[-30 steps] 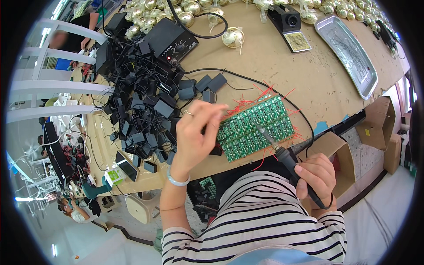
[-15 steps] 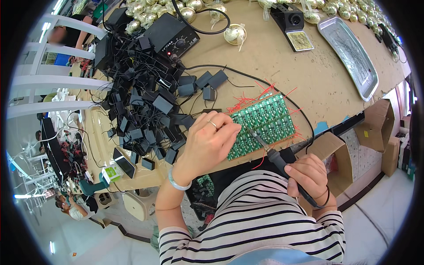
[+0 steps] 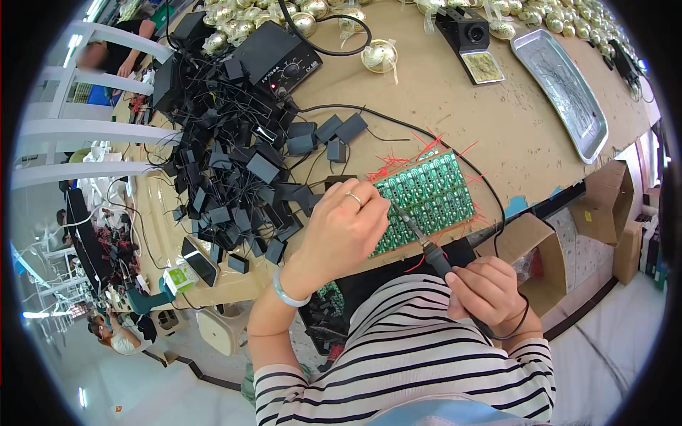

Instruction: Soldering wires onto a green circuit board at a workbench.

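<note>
A green circuit board panel (image 3: 433,192) lies at the table's near edge, with thin red wires (image 3: 387,167) sticking out around its sides. My right hand (image 3: 489,292) grips a black-handled soldering iron (image 3: 439,260), and the iron's metal tip touches or hovers just over the left part of the panel. Over the panel's left edge, my left hand (image 3: 349,221) is closed in a pinch close to that tip. Whatever sits between its fingertips is too small or hidden to make out. A black cord runs from the iron's handle past my right wrist.
Black boxes with leads (image 3: 241,156) pile up at the left, below a black soldering station (image 3: 275,60). A black iron stand with a sponge tray (image 3: 483,67) and a metal tray (image 3: 561,96) are at the far right. Gold-coloured balls line the back; open cardboard boxes (image 3: 540,255) stand below right.
My right hand and the iron's handle have shifted slightly left, and the tip has moved a little left on the panel. My left hand has turned slightly, its knuckles further right.
</note>
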Motion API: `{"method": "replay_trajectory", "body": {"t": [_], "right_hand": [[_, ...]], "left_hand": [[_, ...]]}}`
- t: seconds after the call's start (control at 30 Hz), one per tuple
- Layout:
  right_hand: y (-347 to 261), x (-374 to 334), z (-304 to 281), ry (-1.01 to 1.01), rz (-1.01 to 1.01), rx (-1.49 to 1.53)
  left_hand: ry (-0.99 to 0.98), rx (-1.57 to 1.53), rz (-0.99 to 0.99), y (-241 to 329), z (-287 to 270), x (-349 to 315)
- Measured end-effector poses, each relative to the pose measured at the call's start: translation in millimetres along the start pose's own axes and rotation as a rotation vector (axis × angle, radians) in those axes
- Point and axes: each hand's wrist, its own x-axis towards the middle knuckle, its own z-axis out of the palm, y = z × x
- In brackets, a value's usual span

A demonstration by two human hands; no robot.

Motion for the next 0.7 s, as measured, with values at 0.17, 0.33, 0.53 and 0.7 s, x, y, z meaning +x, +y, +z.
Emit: {"method": "replay_trajectory", "body": {"t": [0.17,0.33,0.53,0.7], "right_hand": [[-7,-2,-26,-0.025,0.128,0.033],[-6,-2,-32,0.000,0.207,0.036],[-9,-2,-31,0.014,0.217,0.029],[-8,-1,-33,0.038,0.213,0.035]], "left_hand": [[-0.003,0.012,-0.017,2,-2,-3],[-0.006,0.030,-0.026,3,-3,-3],[-0.046,0.078,-0.032,7,-7,-1],[-0.051,0.068,-0.044,8,-6,-3]]}}
